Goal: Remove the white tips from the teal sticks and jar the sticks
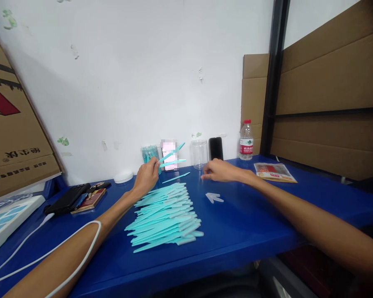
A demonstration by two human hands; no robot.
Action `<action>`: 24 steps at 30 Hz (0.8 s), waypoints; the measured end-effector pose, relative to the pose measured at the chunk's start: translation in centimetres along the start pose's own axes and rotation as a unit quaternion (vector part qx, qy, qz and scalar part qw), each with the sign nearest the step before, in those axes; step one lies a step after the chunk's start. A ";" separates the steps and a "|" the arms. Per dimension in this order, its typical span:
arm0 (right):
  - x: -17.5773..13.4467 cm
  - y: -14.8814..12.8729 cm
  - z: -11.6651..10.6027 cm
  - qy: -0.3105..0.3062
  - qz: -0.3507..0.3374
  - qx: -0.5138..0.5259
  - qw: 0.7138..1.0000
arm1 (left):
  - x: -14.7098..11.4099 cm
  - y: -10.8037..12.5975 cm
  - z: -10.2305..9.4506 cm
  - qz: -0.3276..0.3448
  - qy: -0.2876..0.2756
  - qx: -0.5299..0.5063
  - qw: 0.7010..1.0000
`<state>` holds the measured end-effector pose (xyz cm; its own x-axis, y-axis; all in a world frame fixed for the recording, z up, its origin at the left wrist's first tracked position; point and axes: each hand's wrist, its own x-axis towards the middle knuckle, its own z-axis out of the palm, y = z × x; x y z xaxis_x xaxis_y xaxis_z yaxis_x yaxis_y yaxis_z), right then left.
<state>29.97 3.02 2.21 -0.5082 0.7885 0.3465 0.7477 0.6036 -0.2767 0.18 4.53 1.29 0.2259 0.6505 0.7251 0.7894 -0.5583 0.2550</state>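
My left hand [147, 176] pinches slim turquoise sticks that look like eyebrow razors [170, 155]; two stick out to the right from its fingers. Below it, a single razor [176, 177] lies apart, above a spread pile of many capped ones [164, 217]. My right hand [220, 170] is low over the table in front of a clear open jar [200, 155], its fingers curled together. Whatever is at those fingertips is too small to make out. A few translucent caps [214, 198] rest on the table just below my right hand.
Against the wall stand a jar full of turquoise sticks [149, 154], a lit phone [169, 155], a dark phone [216, 148] and a water bottle [246, 140]. A white lid [123, 177], black pouch [68, 198] and power strip [14, 221] are left; a packet [275, 172] is right. A white cable crosses my left forearm.
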 end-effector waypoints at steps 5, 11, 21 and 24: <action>-0.9 -0.2 -0.8 -0.207 -0.015 0.023 0.978 | -0.2 0.2 0.0 0.006 -0.045 0.010 0.999; -0.7 -0.7 -0.2 -0.291 0.009 0.048 0.956 | -0.2 0.6 -0.2 -0.001 -0.069 0.031 0.997; 0.1 1.4 0.8 -0.182 0.011 -0.004 0.983 | -0.2 0.8 -0.2 0.007 -0.076 0.032 0.997; 0.2 1.6 0.9 -0.188 0.016 0.002 0.982 | -0.2 0.8 -0.2 0.008 -0.077 0.035 0.996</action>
<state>30.70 4.21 1.00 -0.6064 0.7949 -0.0185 0.7652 0.5771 -0.2855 0.66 3.86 1.45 0.3195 0.7161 0.6206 0.8215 -0.5357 0.1952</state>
